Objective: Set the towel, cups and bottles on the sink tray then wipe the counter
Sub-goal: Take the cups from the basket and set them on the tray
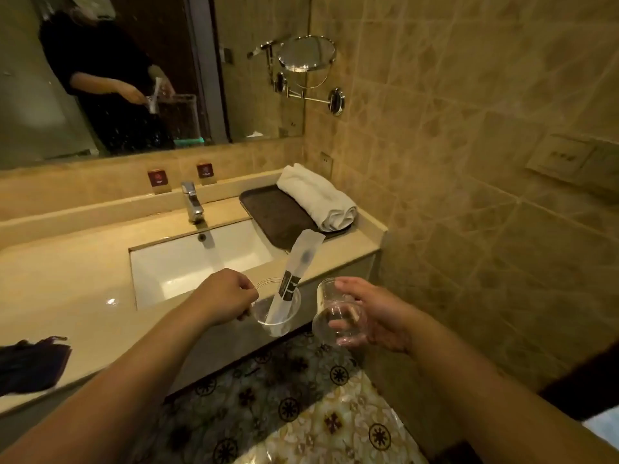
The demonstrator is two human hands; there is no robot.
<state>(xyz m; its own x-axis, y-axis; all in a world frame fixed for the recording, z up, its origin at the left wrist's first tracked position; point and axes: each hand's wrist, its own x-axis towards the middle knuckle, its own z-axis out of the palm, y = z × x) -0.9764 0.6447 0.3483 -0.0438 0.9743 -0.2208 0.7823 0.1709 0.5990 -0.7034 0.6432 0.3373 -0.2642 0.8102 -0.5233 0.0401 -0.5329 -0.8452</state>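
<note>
Both hands grip clear plastic cups: left hand (pixel 225 298) with its cup (pixel 276 306), right hand (pixel 370 314) with its cup (pixel 335 313); the frosted sachet (pixel 294 279) leaning in the left cup could tip out.

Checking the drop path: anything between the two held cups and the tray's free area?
Nothing visible blocks it. The left hand holds a cup with a sachet, the right hand an empty cup. The towel fills the tray's right side; its left side is bare.

Counter (pixel 83 262): tray (pixel 268 212), dark cloth (pixel 30 363).
</note>
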